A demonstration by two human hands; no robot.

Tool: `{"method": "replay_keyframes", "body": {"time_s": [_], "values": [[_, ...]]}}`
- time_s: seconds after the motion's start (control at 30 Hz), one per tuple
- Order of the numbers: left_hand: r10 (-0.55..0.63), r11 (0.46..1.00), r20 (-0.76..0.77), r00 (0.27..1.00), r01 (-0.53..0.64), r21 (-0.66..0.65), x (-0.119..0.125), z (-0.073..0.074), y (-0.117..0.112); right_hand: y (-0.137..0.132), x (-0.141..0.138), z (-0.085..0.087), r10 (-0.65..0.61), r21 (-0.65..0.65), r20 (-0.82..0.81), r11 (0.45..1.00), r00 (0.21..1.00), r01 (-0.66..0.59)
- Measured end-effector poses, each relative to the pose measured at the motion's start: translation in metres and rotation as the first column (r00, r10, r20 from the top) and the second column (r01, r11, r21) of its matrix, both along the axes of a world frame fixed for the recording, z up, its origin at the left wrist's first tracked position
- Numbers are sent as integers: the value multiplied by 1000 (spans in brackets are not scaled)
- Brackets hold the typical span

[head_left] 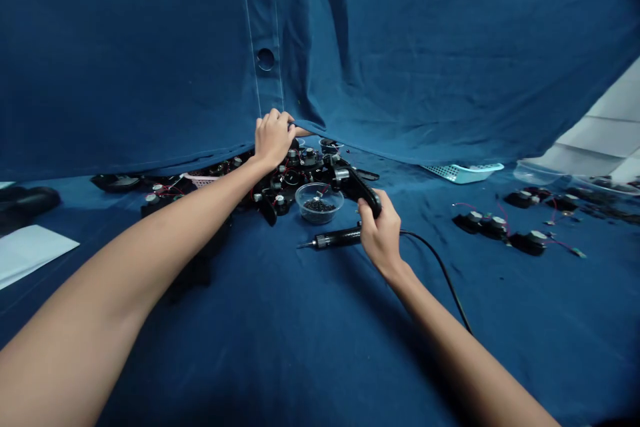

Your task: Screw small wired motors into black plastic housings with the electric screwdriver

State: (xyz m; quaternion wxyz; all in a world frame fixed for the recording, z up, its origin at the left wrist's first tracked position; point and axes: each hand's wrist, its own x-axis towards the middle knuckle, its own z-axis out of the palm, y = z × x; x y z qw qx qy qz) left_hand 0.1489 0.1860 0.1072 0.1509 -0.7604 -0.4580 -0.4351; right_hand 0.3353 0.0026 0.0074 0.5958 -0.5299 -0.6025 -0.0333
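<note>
My left hand (273, 138) is closed at the lower edge of a hanging blue cloth (200, 67), its fingers curled over the hem. Between finger and thumb, my right hand (382, 230) grips a black curved plastic part with a silver motor (363, 188). Right below that part is a black electric screwdriver (337, 238), its bit pointing left; whether my lower fingers also hold it, I cannot tell. A clear round tub of small dark screws (320, 203) stands just left of the part. Skin shows beyond my left hand under the hem; whose it is stays unclear.
Many black motor parts with red wires (293, 173) are heaped behind the tub. More such motor parts (500, 227) lie at the right, near a turquoise basket (467, 173). A pink basket (200, 180) and white paper (35, 250) are leftward. The screwdriver's cord (445, 273) trails right.
</note>
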Motion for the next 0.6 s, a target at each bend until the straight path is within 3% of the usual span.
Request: {"method": "replay_keyframes", "body": {"time_s": [0.13, 0.27, 0.43, 0.6], "values": [[-34, 999, 1, 999, 34, -4, -4, 4, -13, 26, 3, 18, 123, 31, 323, 990, 939, -140], [-67, 998, 51, 996, 65, 23, -7, 25, -16, 67, 1, 46, 119, 53, 544, 983, 831, -175], [-108, 991, 87, 990, 100, 90, -11, 52, -19, 126, -16, 67, 106, -68, 707, 994, 699, -82], [-131, 988, 59, 990, 125, 95, -17, 54, -30, 180, -33, 69, 68, -126, 724, 991, 687, 35]]}}
